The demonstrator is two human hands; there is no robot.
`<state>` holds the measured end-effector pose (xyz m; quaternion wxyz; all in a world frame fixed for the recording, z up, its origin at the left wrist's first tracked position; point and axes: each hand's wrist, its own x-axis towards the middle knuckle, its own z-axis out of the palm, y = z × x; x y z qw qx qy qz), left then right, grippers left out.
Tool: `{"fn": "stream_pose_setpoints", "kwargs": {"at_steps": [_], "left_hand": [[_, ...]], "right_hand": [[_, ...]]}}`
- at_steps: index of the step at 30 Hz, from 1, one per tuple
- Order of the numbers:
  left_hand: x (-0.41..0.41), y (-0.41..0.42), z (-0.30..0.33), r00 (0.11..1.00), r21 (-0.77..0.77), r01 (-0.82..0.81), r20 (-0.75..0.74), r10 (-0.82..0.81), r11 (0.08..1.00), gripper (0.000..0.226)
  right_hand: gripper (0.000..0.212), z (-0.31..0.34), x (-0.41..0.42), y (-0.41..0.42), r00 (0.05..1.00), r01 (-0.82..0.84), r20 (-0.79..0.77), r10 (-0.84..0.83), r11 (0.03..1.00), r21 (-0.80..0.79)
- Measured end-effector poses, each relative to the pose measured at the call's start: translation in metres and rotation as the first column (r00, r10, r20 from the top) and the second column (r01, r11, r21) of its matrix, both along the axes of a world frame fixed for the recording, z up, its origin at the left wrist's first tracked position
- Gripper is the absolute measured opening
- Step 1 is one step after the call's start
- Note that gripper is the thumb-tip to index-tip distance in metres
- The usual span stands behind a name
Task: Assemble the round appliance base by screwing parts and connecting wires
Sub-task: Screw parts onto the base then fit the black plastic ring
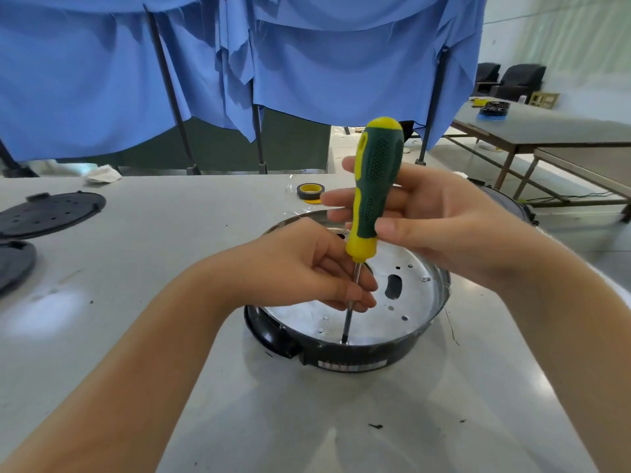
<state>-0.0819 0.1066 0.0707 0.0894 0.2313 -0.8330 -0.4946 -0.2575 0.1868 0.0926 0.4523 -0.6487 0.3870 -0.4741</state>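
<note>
Round appliance base (pixel 345 353) is sitting on the table (pixel 170 261) toward its near-right part, silver plate facing up. Right hand (pixel 440 227) is gripping the green-and-yellow screwdriver (pixel 374 186) upright, fingers and thumb curling around the handle. Left hand (pixel 317 268) is pinching the shaft between its fingertips (pixel 367 295) just above the plate, tip touching down at the base's near rim.
</note>
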Motion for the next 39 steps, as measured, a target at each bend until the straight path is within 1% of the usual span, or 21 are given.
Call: {"fn": "stream_pose_setpoints", "kwargs": {"at_steps": [2, 5, 7, 10, 12, 14, 16, 17, 18, 19, 21, 22, 23, 25, 28, 30, 34, 37, 39], "left_hand": [[0.001, -0.001, 0.001, 1.000, 0.012, 0.016, 0.005, -0.016, 1.000, 0.018], [0.003, -0.002, 0.001, 1.000, -0.024, 0.016, 0.024, -0.016, 1.000, 0.018], [0.001, -0.002, -0.001, 1.000, -0.070, -0.017, 0.023, 0.019, 0.997, 0.017], [-0.003, -0.003, -0.002, 0.999, -0.131, -0.022, 0.036, 0.027, 0.991, 0.032], [-0.004, -0.003, -0.003, 0.999, -0.131, -0.011, 0.040, 0.016, 0.991, 0.036], [-0.004, -0.003, -0.004, 0.999, -0.135, -0.015, 0.032, 0.019, 0.991, 0.036], [-0.004, -0.002, -0.004, 0.999, -0.137, -0.024, 0.020, 0.027, 0.990, 0.035], [-0.004, -0.002, -0.003, 0.999, -0.140, -0.026, 0.022, 0.029, 0.990, 0.034], [-0.004, -0.002, -0.003, 0.999, -0.142, -0.026, 0.027, 0.030, 0.990, 0.034], [-0.004, -0.003, -0.003, 0.999, -0.139, -0.029, 0.030, 0.034, 0.990, 0.033], [-0.003, -0.004, -0.004, 0.999, -0.122, -0.033, 0.023, 0.036, 0.992, 0.028], [-0.003, -0.004, -0.004, 0.999, -0.112, -0.029, 0.021, 0.032, 0.993, 0.026], [-0.002, -0.003, -0.004, 0.999, -0.102, -0.022, 0.024, 0.025, 0.995, 0.023], [0.000, -0.003, -0.002, 0.999, -0.082, -0.003, 0.036, 0.006, 0.997, 0.017], [0.001, -0.002, -0.001, 0.999, -0.048, 0.026, 0.048, -0.024, 0.999, 0.015], [0.001, -0.003, -0.001, 0.997, -0.018, 0.054, 0.062, -0.052, 0.998, 0.018], [0.001, -0.003, -0.002, 0.995, 0.007, 0.074, 0.064, -0.074, 0.997, 0.023], [0.000, -0.002, -0.002, 0.999, -0.051, 0.024, 0.046, -0.022, 0.998, 0.023], [0.000, -0.002, -0.002, 0.999, -0.121, -0.004, 0.039, 0.009, 0.993, 0.021]], "right_hand": [[0.051, 0.000, -0.001, 0.000, 0.998, 0.057, -0.019, -0.058, 0.998, -0.027], [0.047, -0.001, 0.005, 0.000, 0.966, 0.224, -0.102, -0.239, 0.965, -0.136], [0.040, -0.003, 0.012, -0.001, 0.903, 0.326, -0.203, -0.380, 0.910, -0.256], [0.041, -0.008, 0.019, -0.003, 0.790, 0.437, -0.254, -0.558, 0.803, -0.406], [0.039, -0.011, 0.023, -0.004, 0.726, 0.475, -0.270, -0.633, 0.745, -0.469], [0.042, -0.014, 0.026, -0.004, 0.681, 0.494, -0.296, -0.670, 0.719, -0.488], [0.054, -0.016, 0.030, -0.004, 0.660, 0.514, -0.320, -0.680, 0.719, -0.468], [0.059, -0.015, 0.031, -0.004, 0.669, 0.520, -0.321, -0.670, 0.731, -0.441], [0.062, -0.014, 0.031, -0.004, 0.704, 0.514, -0.312, -0.638, 0.761, -0.396], [0.061, -0.012, 0.030, -0.003, 0.767, 0.484, -0.286, -0.574, 0.811, -0.328], [0.058, -0.008, 0.024, -0.002, 0.914, 0.338, -0.178, -0.365, 0.927, -0.165], [0.057, -0.007, 0.021, -0.002, 0.958, 0.254, -0.111, -0.264, 0.962, -0.097], [0.055, -0.006, 0.017, -0.001, 0.981, 0.186, -0.055, -0.188, 0.981, -0.050], [0.053, -0.004, 0.010, -0.001, 0.997, 0.080, 0.005, -0.080, 0.997, -0.012], [0.052, -0.002, 0.002, 0.000, 1.000, 0.002, -0.001, -0.002, 1.000, -0.020], [0.048, -0.001, -0.001, 0.000, 0.998, 0.043, -0.043, -0.045, 0.998, -0.052], [0.043, -0.001, 0.003, 0.001, 0.964, 0.200, -0.144, -0.223, 0.967, -0.159], [0.039, -0.002, 0.012, 0.001, 0.917, 0.287, -0.205, -0.343, 0.922, -0.261], [0.039, -0.006, 0.017, -0.001, 0.845, 0.376, -0.250, -0.472, 0.859, -0.347]]}}
